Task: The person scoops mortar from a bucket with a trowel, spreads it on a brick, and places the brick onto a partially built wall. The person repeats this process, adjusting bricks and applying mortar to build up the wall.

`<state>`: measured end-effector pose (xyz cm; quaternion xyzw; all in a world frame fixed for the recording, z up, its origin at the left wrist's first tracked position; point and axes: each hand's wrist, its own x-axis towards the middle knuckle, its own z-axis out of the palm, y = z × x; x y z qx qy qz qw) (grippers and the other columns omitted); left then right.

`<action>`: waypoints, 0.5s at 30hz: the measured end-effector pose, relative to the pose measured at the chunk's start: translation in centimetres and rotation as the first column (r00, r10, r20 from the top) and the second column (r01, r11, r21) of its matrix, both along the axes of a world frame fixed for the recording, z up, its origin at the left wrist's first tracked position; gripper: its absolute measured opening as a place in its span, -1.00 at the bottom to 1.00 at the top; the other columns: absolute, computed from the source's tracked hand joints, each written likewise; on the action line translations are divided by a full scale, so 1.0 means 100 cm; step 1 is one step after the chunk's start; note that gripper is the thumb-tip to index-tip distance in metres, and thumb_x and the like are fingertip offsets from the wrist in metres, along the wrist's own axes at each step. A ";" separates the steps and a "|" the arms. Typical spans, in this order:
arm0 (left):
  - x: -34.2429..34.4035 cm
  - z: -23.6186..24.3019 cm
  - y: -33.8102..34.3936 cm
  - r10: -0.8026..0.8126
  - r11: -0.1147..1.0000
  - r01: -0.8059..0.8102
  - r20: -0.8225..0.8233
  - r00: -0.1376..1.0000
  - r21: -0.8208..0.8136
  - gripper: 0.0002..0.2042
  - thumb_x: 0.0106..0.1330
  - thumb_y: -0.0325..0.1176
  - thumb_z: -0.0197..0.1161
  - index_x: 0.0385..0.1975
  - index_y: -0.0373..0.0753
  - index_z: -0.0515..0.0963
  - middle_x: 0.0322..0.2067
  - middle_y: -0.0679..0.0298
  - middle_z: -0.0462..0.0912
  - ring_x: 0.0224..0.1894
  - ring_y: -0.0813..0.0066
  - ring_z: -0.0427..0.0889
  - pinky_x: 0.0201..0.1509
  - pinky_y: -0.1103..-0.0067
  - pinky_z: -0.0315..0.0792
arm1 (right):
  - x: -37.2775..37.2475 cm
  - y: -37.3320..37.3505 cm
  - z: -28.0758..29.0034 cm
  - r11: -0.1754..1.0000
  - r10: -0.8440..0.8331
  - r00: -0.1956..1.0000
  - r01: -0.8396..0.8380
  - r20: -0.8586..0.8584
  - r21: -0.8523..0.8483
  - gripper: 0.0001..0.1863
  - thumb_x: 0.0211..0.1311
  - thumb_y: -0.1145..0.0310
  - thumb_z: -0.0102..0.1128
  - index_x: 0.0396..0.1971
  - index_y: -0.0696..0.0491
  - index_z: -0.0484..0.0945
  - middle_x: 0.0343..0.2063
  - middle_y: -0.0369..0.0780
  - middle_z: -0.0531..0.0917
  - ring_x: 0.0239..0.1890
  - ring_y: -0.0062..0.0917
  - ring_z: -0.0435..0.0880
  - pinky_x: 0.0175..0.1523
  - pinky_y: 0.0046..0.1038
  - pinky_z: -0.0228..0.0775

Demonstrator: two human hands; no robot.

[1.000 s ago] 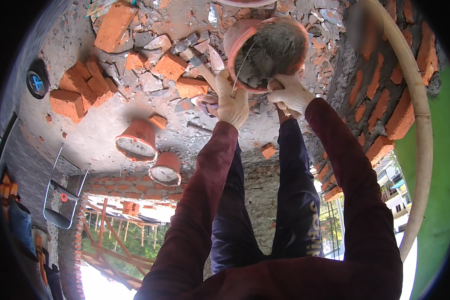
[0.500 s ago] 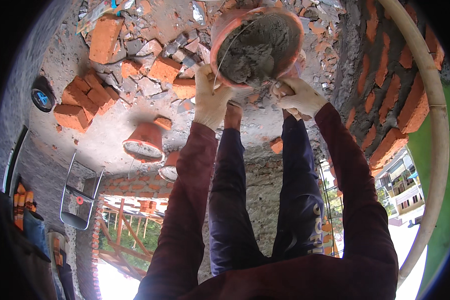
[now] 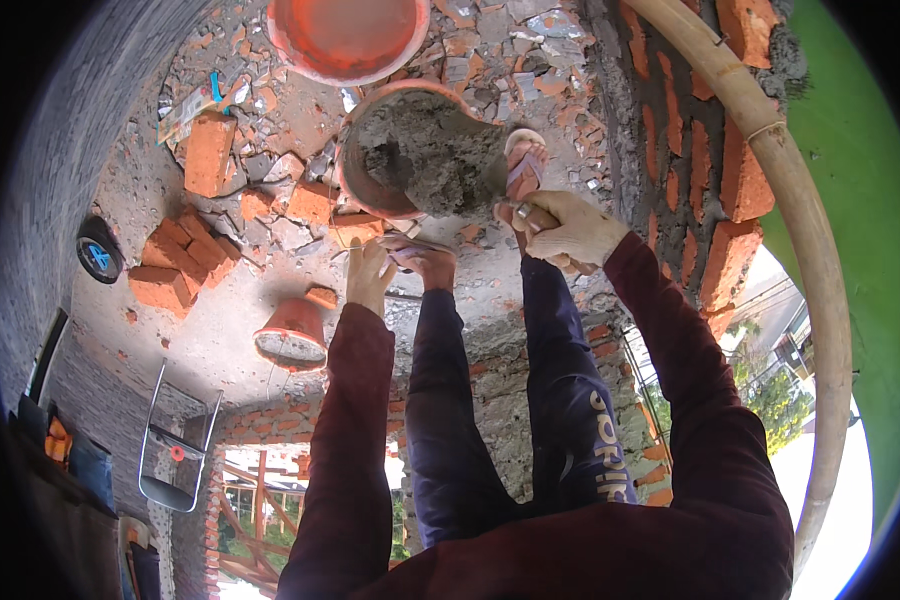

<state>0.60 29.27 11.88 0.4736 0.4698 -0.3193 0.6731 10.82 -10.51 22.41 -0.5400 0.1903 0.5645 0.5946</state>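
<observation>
My right hand [image 3: 575, 232], in a pale work glove, is closed around the handle of a trowel [image 3: 538, 216]. A heap of wet grey mortar [image 3: 470, 165] hides its blade and overhangs the right side of a bucket. This reddish bucket [image 3: 352, 178] stands on the ground, tilted toward me, with more mortar inside. Below the bucket's rim and apart from it, my gloved left hand [image 3: 368, 280] has its fingers stretched out beside a brick [image 3: 358, 228], apparently holding nothing.
A red basin [image 3: 350, 35] lies beyond the bucket. Stacked bricks [image 3: 182, 258], rubble and a smaller bucket [image 3: 292, 335] are at left. A brick wall [image 3: 690, 170] and a bamboo pole [image 3: 770, 140] border the right. My sandalled feet [image 3: 526, 160] stand close to the mortar bucket.
My left hand has let go of the bucket and drawn back toward me. The bucket now rests farther left in view, and the trowel carries a large heap of mortar. The red basin has come into view.
</observation>
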 end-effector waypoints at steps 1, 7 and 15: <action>-0.004 0.017 0.002 -0.096 0.995 0.097 -0.060 0.994 0.016 -0.10 0.51 -0.18 0.25 0.66 -0.05 -0.25 0.56 0.08 0.10 0.54 0.12 0.23 0.50 0.17 0.27 | -0.004 -0.009 0.019 0.997 -0.068 0.997 0.069 -0.026 0.028 -0.65 0.08 0.49 0.32 -0.11 0.20 0.52 -0.57 -0.32 0.54 -0.71 -0.69 0.46 -0.63 -0.56 0.28; -0.050 0.125 0.016 -0.425 0.904 0.427 -0.198 0.883 -0.032 -0.14 0.49 -0.21 0.26 0.66 -0.01 -0.14 0.58 0.08 0.12 0.54 0.23 0.25 0.50 0.14 0.17 | 0.020 -0.080 0.210 0.962 -0.244 0.969 0.248 0.050 -0.117 -0.63 0.08 0.52 0.30 -0.07 0.22 0.51 -0.60 -0.32 0.49 -0.69 -0.66 0.44 -0.62 -0.52 0.27; -0.043 0.234 -0.015 -0.441 0.897 0.436 -0.167 0.882 -0.071 -0.12 0.42 -0.49 0.33 0.61 -0.37 -0.11 0.54 -0.26 0.04 0.57 0.05 0.16 0.55 0.32 0.24 | 0.055 -0.193 0.384 0.701 -0.167 0.959 0.278 0.227 -0.657 -0.84 0.12 0.49 0.29 -0.31 0.11 0.50 -0.62 -0.27 0.49 -0.58 -0.60 0.56 -0.37 -0.44 0.47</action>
